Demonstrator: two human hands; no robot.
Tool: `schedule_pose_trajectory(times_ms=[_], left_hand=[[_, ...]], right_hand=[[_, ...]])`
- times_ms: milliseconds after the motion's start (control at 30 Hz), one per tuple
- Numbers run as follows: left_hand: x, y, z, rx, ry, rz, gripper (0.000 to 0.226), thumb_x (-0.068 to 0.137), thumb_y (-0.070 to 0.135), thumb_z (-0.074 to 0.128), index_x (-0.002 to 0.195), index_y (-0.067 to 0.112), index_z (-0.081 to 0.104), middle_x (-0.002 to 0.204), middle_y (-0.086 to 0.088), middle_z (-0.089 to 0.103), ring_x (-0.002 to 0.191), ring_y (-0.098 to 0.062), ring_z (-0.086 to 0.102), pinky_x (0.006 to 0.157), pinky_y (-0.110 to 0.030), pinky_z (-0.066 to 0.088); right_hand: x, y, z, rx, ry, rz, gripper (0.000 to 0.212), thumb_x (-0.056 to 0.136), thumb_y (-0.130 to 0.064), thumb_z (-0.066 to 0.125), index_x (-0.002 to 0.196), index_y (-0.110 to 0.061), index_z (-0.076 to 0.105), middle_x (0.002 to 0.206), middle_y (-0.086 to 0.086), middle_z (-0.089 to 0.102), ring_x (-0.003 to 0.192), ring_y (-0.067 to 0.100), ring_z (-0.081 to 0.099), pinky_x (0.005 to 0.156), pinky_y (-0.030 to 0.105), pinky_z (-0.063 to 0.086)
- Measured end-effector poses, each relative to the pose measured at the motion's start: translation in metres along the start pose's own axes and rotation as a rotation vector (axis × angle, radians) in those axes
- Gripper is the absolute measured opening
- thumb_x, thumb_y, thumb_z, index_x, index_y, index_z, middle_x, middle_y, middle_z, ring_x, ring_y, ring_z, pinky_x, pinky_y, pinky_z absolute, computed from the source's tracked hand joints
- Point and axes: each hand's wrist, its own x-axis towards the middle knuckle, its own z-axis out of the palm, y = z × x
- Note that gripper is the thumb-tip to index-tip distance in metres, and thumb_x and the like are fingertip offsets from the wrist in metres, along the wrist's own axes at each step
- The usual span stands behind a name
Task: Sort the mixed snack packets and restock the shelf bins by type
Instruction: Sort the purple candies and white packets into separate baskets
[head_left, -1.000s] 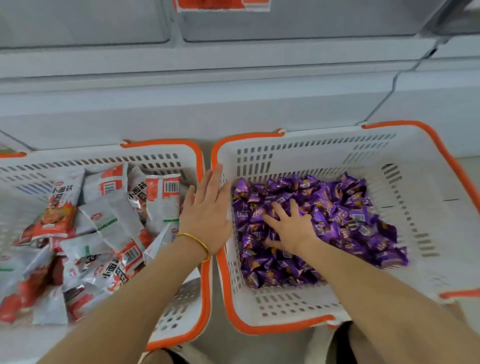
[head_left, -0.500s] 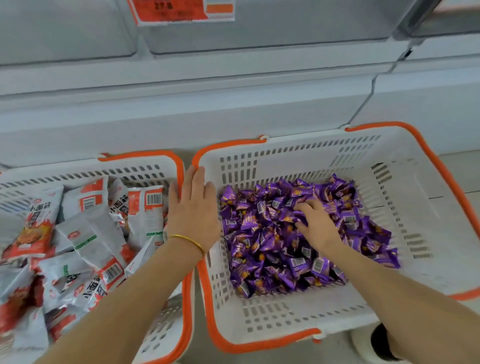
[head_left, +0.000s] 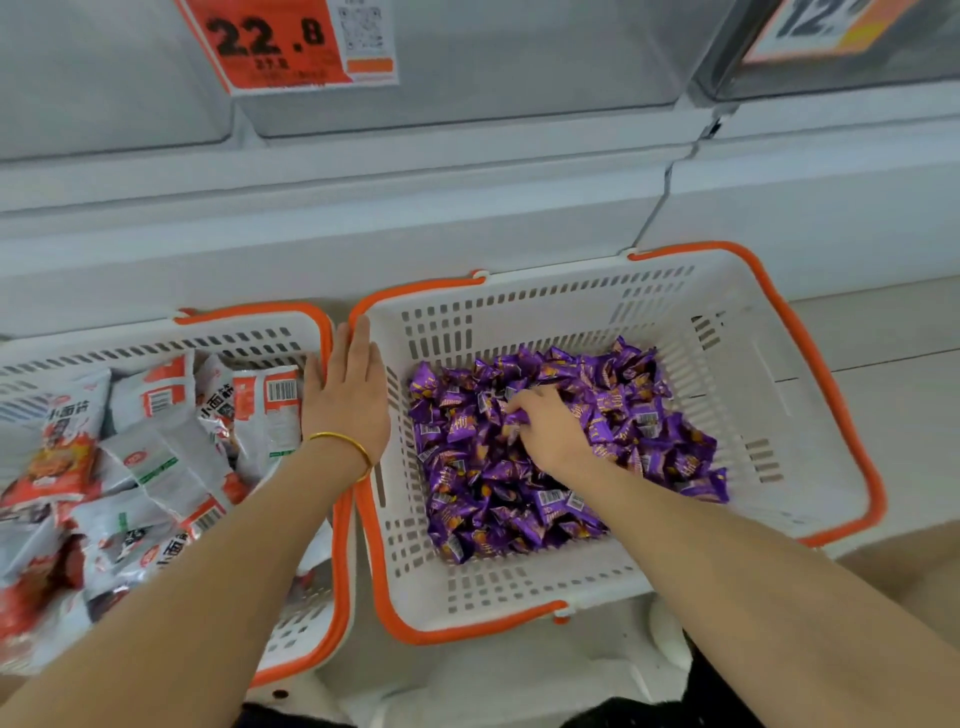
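Step in hand, by the look of it: gathering a handful of purple sweets (head_left: 561, 457) out of the right basket (head_left: 841, 447) for restocking. The right hand (head_left: 545, 431) is down in the heap, fingers curled and bunched into the wrappers near the middle-left of the pile; it looks closed round a few, but exactly how many, or how firm the hold is, can't be told as the fingertips are buried. The left hand (head_left: 348, 395) lies flat and open, palm down, across the two touching orange rims where the left basket (head_left: 260, 332) meets the right one, holding nothing, prob. steadying both. The left basket has bigger white-and-red snack packets (head_left: 156, 447) piled loose, some overlapping, so the two types already sit apart. Next move, as a judgement: close fully on a bunch, lift clear of the basket wall w/o spilling, and carry it up to the shelf bins (head_left: 467, 78) above, where an orange price tag (head_left: 291, 41) reads 22.8 and a second tag (head_left: 831, 26) shows at top right. In the way: the high slotted wall, slippery wrappers, and the shelf front ledge (head_left: 363, 218) overhead.
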Motion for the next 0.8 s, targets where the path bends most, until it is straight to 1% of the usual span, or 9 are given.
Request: schedule_pose_trajectory(times_ms=[100, 200, 333, 400, 500, 567, 633, 700, 800], left_hand=[[-0.005, -0.002, -0.002, 0.026, -0.008, 0.005, 0.064, 0.095, 0.021, 0.037, 0.149, 0.006, 0.006, 0.156, -0.010, -0.021, 0.144, -0.027, -0.017, 0.117, -0.049, 0.006], [-0.008, 0.000, -0.005, 0.049, 0.001, 0.016, 0.062, 0.095, 0.026, 0.039, 0.148, 0.006, 0.012, 0.157, -0.012, -0.013, 0.145, -0.027, -0.012, 0.117, -0.050, 0.007], [-0.013, 0.021, -0.001, -0.105, 0.315, 0.267, 0.048, 0.088, 0.006, 0.053, 0.135, -0.001, 0.043, 0.151, -0.020, 0.027, 0.140, -0.035, 0.024, 0.113, -0.048, 0.021], [-0.014, 0.045, 0.000, -0.303, 0.196, 0.379, 0.048, 0.093, 0.011, 0.051, 0.139, 0.003, 0.039, 0.150, -0.013, 0.031, 0.138, -0.028, 0.030, 0.113, -0.037, 0.026], [0.002, 0.079, 0.001, -0.762, -0.282, 0.177, 0.057, 0.095, 0.032, 0.052, 0.144, 0.010, 0.032, 0.145, -0.008, 0.039, 0.130, -0.022, 0.042, 0.108, -0.035, 0.036], [0.014, 0.085, 0.006, -1.014, -0.420, 0.049, 0.049, 0.092, 0.029, 0.057, 0.135, 0.009, 0.045, 0.124, -0.012, 0.057, 0.104, -0.021, 0.062, 0.088, -0.037, 0.054], [0.022, 0.079, 0.009, -1.112, -0.398, -0.028, 0.028, 0.093, 0.017, 0.057, 0.116, 0.002, 0.056, 0.094, -0.012, 0.066, 0.077, -0.017, 0.068, 0.067, -0.030, 0.059], [0.028, 0.067, 0.010, -1.150, -0.329, -0.153, 0.014, 0.093, 0.012, 0.055, 0.104, 0.002, 0.055, 0.079, -0.009, 0.063, 0.066, -0.016, 0.065, 0.061, -0.028, 0.058], [0.033, 0.049, 0.018, -1.257, -0.349, -0.327, 0.011, 0.095, 0.007, 0.050, 0.106, 0.007, 0.048, 0.091, -0.014, 0.062, 0.066, -0.018, 0.064, 0.062, -0.028, 0.058]], right_hand=[[-0.007, -0.003, 0.007, 0.034, -0.010, -0.020, 0.034, 0.091, 0.004, 0.045, 0.118, -0.015, 0.057, 0.125, 0.012, 0.044, 0.100, 0.035, 0.056, 0.084, 0.044, 0.049], [-0.015, 0.011, 0.008, 0.080, 0.052, 0.042, 0.030, 0.094, -0.004, 0.048, 0.121, -0.016, 0.054, 0.121, 0.013, 0.048, 0.091, 0.033, 0.058, 0.079, 0.042, 0.050], [-0.021, 0.031, 0.000, 0.353, 0.105, 0.134, 0.027, 0.095, -0.016, 0.055, 0.120, -0.010, 0.049, 0.109, 0.014, 0.061, 0.082, 0.029, 0.059, 0.070, 0.041, 0.048], [-0.022, 0.035, -0.009, 0.623, 0.033, 0.176, 0.029, 0.094, -0.020, 0.059, 0.119, -0.008, 0.050, 0.107, 0.012, 0.062, 0.085, 0.027, 0.060, 0.072, 0.042, 0.050], [-0.014, 0.029, -0.026, 1.011, -0.111, 0.177, 0.017, 0.092, -0.011, 0.061, 0.108, -0.006, 0.059, 0.096, 0.009, 0.066, 0.084, 0.022, 0.063, 0.066, 0.029, 0.055], [-0.002, 0.021, -0.033, 1.165, -0.200, 0.131, 0.015, 0.090, -0.004, 0.061, 0.105, -0.003, 0.062, 0.090, 0.011, 0.067, 0.078, 0.021, 0.066, 0.068, 0.027, 0.058], [0.011, 0.014, -0.035, 1.229, -0.270, 0.136, 0.018, 0.090, -0.002, 0.059, 0.108, 0.000, 0.062, 0.089, 0.014, 0.069, 0.078, 0.022, 0.069, 0.071, 0.029, 0.059], [0.026, 0.012, -0.026, 1.176, -0.214, 0.214, 0.015, 0.093, -0.001, 0.054, 0.106, -0.002, 0.062, 0.086, 0.014, 0.068, 0.071, 0.020, 0.070, 0.070, 0.030, 0.060], [0.048, 0.023, 0.001, 0.450, -0.112, 0.098, 0.023, 0.094, -0.005, 0.053, 0.115, -0.012, 0.059, 0.108, 0.012, 0.062, 0.094, 0.027, 0.064, 0.086, 0.039, 0.053]])
